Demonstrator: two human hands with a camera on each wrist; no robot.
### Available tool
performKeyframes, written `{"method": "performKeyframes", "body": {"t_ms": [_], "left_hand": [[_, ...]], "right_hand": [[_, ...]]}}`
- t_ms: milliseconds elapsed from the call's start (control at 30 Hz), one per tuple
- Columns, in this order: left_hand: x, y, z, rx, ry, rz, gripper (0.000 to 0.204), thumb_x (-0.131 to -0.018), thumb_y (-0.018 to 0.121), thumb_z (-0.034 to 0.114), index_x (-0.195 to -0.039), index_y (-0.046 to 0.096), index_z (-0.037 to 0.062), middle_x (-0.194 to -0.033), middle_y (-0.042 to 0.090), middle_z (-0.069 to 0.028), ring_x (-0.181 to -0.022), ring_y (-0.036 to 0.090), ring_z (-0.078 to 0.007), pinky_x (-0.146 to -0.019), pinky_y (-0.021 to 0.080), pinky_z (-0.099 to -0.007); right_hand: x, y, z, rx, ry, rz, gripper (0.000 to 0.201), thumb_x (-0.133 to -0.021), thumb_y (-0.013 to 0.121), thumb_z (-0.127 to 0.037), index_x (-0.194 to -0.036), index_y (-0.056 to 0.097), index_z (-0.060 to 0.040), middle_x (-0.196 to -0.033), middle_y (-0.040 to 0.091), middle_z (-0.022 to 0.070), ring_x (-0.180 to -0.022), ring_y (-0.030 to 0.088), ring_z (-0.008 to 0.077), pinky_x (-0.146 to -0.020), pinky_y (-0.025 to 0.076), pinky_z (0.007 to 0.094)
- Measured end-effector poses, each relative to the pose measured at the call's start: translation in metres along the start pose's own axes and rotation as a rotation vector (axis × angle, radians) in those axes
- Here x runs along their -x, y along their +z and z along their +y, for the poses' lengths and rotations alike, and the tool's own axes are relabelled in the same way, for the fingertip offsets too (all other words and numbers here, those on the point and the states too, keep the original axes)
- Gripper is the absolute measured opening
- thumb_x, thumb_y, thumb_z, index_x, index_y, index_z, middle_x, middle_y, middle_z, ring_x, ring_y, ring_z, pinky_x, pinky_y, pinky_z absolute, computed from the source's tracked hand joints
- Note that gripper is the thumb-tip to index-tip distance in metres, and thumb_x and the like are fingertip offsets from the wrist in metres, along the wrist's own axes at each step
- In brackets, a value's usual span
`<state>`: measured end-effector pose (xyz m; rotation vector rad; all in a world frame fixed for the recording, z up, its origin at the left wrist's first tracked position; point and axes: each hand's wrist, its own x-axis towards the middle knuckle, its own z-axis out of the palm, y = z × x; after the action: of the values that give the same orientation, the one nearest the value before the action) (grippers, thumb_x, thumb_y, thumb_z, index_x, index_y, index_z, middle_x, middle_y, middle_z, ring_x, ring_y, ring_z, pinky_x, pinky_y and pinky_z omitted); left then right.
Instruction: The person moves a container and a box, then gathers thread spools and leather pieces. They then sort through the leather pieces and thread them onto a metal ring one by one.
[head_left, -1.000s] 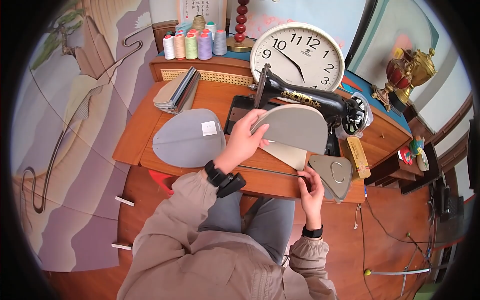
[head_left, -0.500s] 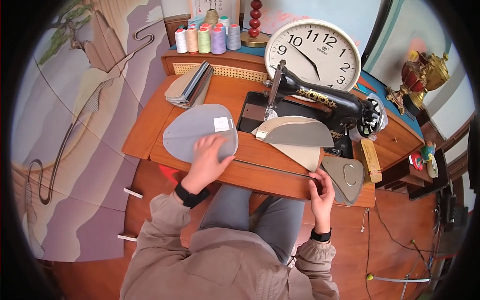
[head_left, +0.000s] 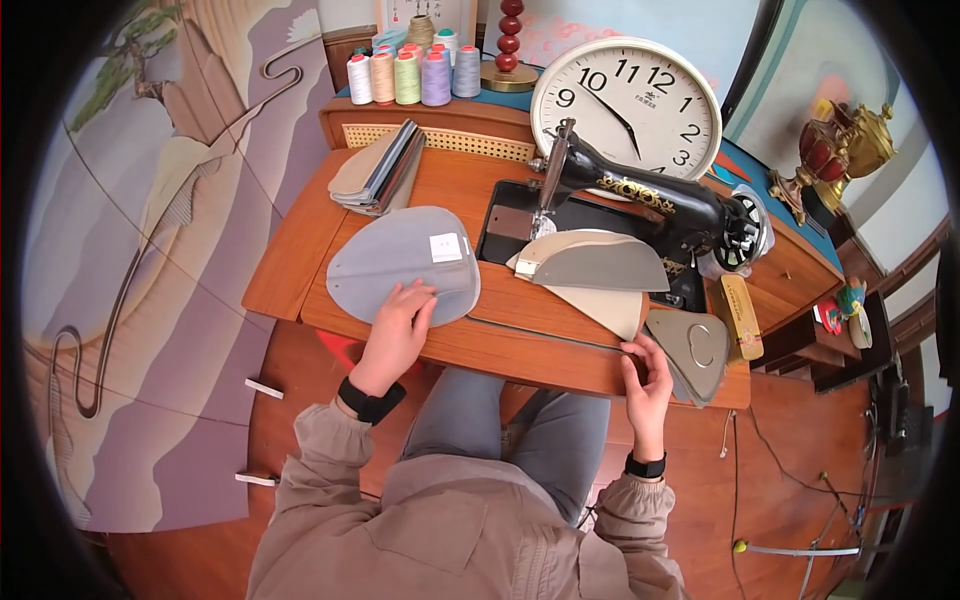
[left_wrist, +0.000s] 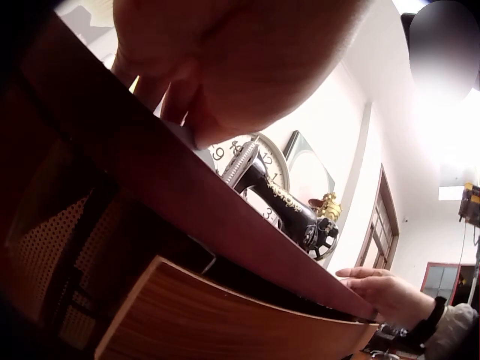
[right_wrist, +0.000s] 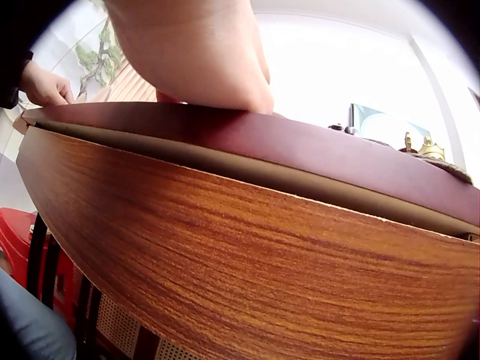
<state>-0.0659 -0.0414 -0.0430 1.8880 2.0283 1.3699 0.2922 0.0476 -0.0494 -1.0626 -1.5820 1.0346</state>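
A blue-grey rounded panel [head_left: 385, 260] with a white label [head_left: 445, 247] lies on the left of the sewing table. My left hand [head_left: 398, 330] rests its loosely bent fingertips on the panel's near edge. At the front edge of the table is my right hand [head_left: 648, 388], fingers relaxed with nothing in them, beside the tip of a beige piece [head_left: 610, 308]. A grey half-round piece [head_left: 605, 268] lies over the beige ones, before the black sewing machine [head_left: 640, 190]. Right of these sits a grey rounded-triangle piece [head_left: 690, 350] with a curved mark.
A stack of grey and beige pieces [head_left: 375, 172] lies at the back left. Thread spools [head_left: 408, 82] and a large round clock [head_left: 630, 110] stand behind the machine. A yellow box [head_left: 740, 315] sits at the table's right end.
My left hand has put the half-round piece down before the machine and moved left to the blue-grey panel, then slid toward its near edge. My right hand has stayed at the table edge.
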Motion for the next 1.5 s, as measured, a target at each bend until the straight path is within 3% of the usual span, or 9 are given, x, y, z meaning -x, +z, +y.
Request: {"method": "performKeyframes", "body": {"t_ms": [233,633,900,1033,1067,1100,1200,1300,1500], "left_hand": [[0.008,0.007,0.054,0.303,-0.132,-0.03,0.011,-0.095,0.06,0.006,-0.101,0.065,-0.0016,-0.095,0.069,-0.0172,-0.089,0.066,-0.0339,-0.077,0.053,-0.0358],[0.042,0.072,0.108,0.401,0.355,-0.502,0.014,-0.094,0.065,0.015,-0.103,0.067,0.0058,-0.104,0.07,-0.0074,-0.105,0.065,-0.0267,-0.107,0.043,-0.0476],[0.038,0.022,0.092,-0.115,0.347,-0.652,0.069,-0.077,0.068,0.0,-0.141,0.049,0.0167,-0.148,0.044,-0.0077,-0.143,0.033,-0.0299,-0.119,0.014,-0.0599],[0.029,0.021,0.069,0.004,0.333,-0.597,0.065,-0.073,0.059,-0.009,-0.134,0.058,0.0164,-0.141,0.052,-0.0104,-0.14,0.04,-0.0252,-0.119,0.015,-0.0574],[0.024,0.021,0.069,0.036,0.33,-0.531,0.051,-0.076,0.061,-0.007,-0.123,0.065,0.0116,-0.131,0.061,-0.0118,-0.127,0.053,-0.026,-0.113,0.033,-0.0499],[0.018,0.02,0.071,0.037,0.329,-0.531,0.051,-0.076,0.061,-0.007,-0.123,0.065,0.0116,-0.131,0.061,-0.0118,-0.127,0.053,-0.026,-0.113,0.033,-0.0499],[0.002,0.03,0.074,0.365,-0.061,-0.377,0.016,-0.089,0.069,0.01,-0.103,0.069,0.0019,-0.093,0.072,-0.0122,-0.079,0.067,-0.0314,-0.072,0.054,-0.0341],[-0.016,0.045,0.07,0.25,-0.06,-0.225,0.014,-0.092,0.068,0.014,-0.098,0.068,0.001,-0.084,0.071,-0.0123,-0.072,0.066,-0.0317,-0.067,0.053,-0.0345],[-0.018,0.066,0.054,-0.117,0.178,-0.115,0.036,-0.085,0.074,0.021,-0.114,0.063,0.0016,-0.111,0.062,-0.0137,-0.105,0.055,-0.0333,-0.092,0.044,-0.0419]], "right_hand": [[-0.001,0.0,0.005,-0.026,-0.026,0.009,0.036,-0.095,0.062,-0.001,-0.13,0.054,0.0036,-0.113,0.068,0.0068,-0.105,0.061,0.0123,-0.097,0.045,0.0258],[0.003,-0.001,-0.006,0.276,-0.205,-0.064,0.02,-0.082,0.073,-0.002,-0.102,0.074,-0.0042,-0.103,0.072,0.009,-0.112,0.061,0.0264,-0.097,0.047,0.0362],[0.002,0.0,-0.007,0.321,-0.187,-0.037,0.02,-0.079,0.075,-0.001,-0.098,0.075,-0.007,-0.099,0.073,0.0096,-0.111,0.063,0.0278,-0.094,0.049,0.0375],[0.001,0.0,-0.007,0.324,-0.19,-0.034,0.019,-0.08,0.074,-0.001,-0.097,0.075,-0.0072,-0.1,0.072,0.0104,-0.108,0.064,0.028,-0.093,0.049,0.037],[0.002,0.0,-0.007,0.328,-0.197,-0.032,0.017,-0.081,0.073,-0.001,-0.097,0.075,-0.0074,-0.102,0.072,0.0107,-0.106,0.065,0.0272,-0.093,0.05,0.0356],[0.002,-0.001,-0.007,0.329,-0.196,-0.032,0.017,-0.081,0.073,-0.001,-0.097,0.075,-0.0074,-0.102,0.072,0.0107,-0.106,0.065,0.0272,-0.093,0.05,0.0356],[0.003,-0.001,-0.002,0.188,-0.095,-0.033,0.016,-0.086,0.071,-0.002,-0.102,0.074,-0.0051,-0.108,0.07,0.0114,-0.103,0.066,0.0218,-0.091,0.05,0.0315],[0.002,-0.004,0.011,-0.018,0.108,-0.049,0.021,-0.092,0.066,-0.004,-0.113,0.068,-0.0009,-0.114,0.069,0.0112,-0.102,0.065,0.0166,-0.092,0.05,0.0283],[0.0,0.001,0.001,-0.034,-0.028,-0.023,0.031,-0.096,0.062,-0.005,-0.126,0.058,0.003,-0.117,0.069,0.0107,-0.109,0.064,0.0167,-0.097,0.048,0.0295]]}}
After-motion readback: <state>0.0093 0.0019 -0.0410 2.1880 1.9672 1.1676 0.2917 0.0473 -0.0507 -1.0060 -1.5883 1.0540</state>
